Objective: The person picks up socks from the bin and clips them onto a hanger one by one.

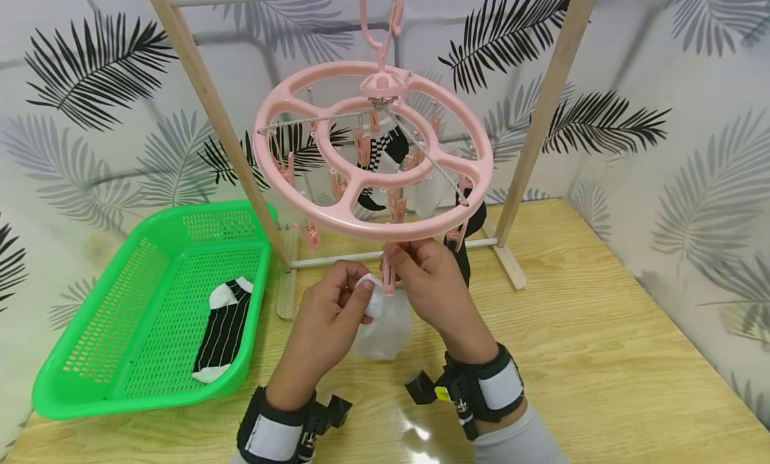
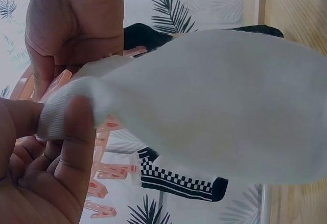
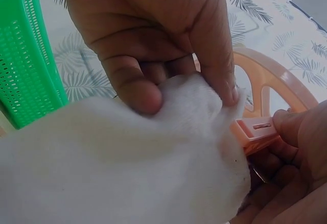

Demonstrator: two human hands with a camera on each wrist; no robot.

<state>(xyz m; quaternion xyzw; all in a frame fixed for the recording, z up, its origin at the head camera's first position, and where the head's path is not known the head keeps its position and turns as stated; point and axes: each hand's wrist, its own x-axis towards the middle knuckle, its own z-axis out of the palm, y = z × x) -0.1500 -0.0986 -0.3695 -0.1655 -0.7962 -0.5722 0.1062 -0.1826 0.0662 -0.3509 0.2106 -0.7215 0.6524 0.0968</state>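
Observation:
My left hand (image 1: 331, 310) pinches the cuff of a white sock (image 1: 388, 333) between thumb and fingers. The sock's body hangs below the cuff in the head view and fills much of the left wrist view. Beside it, my right hand (image 1: 436, 287) pinches a pink clothespin (image 3: 258, 131) under the front of a round pink drying hanger (image 1: 385, 232). The pin's tip lies against the sock's edge in the right wrist view; whether it bites the fabric, I cannot tell. Some right fingers are hidden behind the pin and sock.
Several pink clips hang around the ring. A checkered sock (image 2: 179, 180) and a black sock (image 1: 475, 216) hang at its back and right. A wooden stand (image 1: 207, 89) carries the hanger. On the left, a green basket (image 1: 138, 402) holds a black striped sock (image 1: 225, 330).

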